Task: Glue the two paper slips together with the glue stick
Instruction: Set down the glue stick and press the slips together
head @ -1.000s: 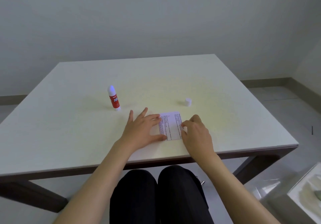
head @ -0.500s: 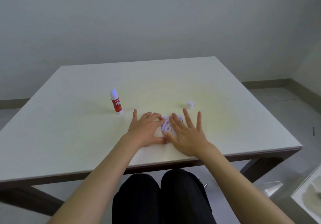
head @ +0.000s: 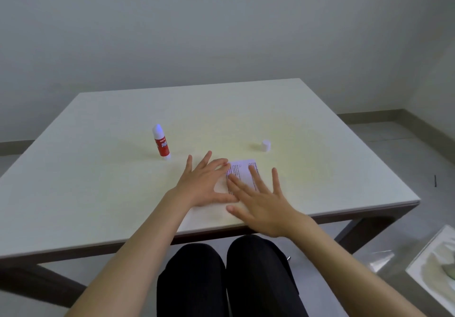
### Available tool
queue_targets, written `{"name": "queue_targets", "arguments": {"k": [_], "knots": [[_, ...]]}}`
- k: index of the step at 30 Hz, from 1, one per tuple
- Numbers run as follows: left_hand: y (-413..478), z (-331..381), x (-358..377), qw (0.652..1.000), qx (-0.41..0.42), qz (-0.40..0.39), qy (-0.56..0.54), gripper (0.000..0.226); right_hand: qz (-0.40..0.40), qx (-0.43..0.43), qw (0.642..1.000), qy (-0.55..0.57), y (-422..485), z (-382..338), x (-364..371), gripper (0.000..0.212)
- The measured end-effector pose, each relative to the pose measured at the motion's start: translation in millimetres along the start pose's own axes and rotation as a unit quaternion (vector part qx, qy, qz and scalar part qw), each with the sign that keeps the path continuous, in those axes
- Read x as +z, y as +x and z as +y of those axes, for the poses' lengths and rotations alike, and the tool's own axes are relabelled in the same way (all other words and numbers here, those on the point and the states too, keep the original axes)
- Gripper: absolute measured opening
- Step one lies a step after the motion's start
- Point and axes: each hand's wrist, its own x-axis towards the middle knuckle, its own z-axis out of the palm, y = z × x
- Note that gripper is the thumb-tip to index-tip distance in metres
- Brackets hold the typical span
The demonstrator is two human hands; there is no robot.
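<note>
On the near half of a pale table (head: 98, 181), seen from the head camera, a printed paper slip (head: 242, 172) lies flat, with both hands pressed on it. Only its far right part shows: lines of small dark print too fine to read. Whether one slip or two lie stacked there cannot be told, since the hands cover the rest and no second edge is clear.

The left hand (head: 204, 184) lies palm down with fingers spread, flat over the slip's left side, its fingertips (head: 222, 162) at the slip's far left corner; it grips nothing. The right hand (head: 261, 201) is likewise flat and splayed, palm down, its fingers (head: 253, 176) across the print and its thumb pointing left under the left hand's heel; it presses rather than holds.

Farther left, well apart from the slip, the glue stick (head: 162, 143) stands upright, red label, its bare top tinged blue. Its white cap (head: 266, 145) sits alone beyond the slip to the right. Black-clad knees (head: 221, 279) show under the table's edge. At the lower right corner, a pale tray-like object (head: 435, 265) is cut off and blurred.
</note>
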Motion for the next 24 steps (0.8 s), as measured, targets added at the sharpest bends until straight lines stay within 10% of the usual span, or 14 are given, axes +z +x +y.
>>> {"name": "queue_targets", "arguments": {"k": [5, 9, 24], "knots": [[0.0, -0.5, 1.6, 1.000, -0.008, -0.020, 0.005, 0.101, -0.021, 0.126, 0.992, -0.011, -0.7, 30.9, -19.7, 0.073], [-1.3, 1.0, 0.0, 1.000, -0.012, -0.024, 0.006, 0.101, 0.011, 0.037, 0.999, -0.017, -19.6, 2.4, -3.9, 0.096], [-16.6, -37.3, -20.8, 0.993, -0.056, -0.077, 0.066, 0.098, 0.038, 0.078, 0.995, -0.055, 1.4, 19.2, -19.8, 0.077]]}}
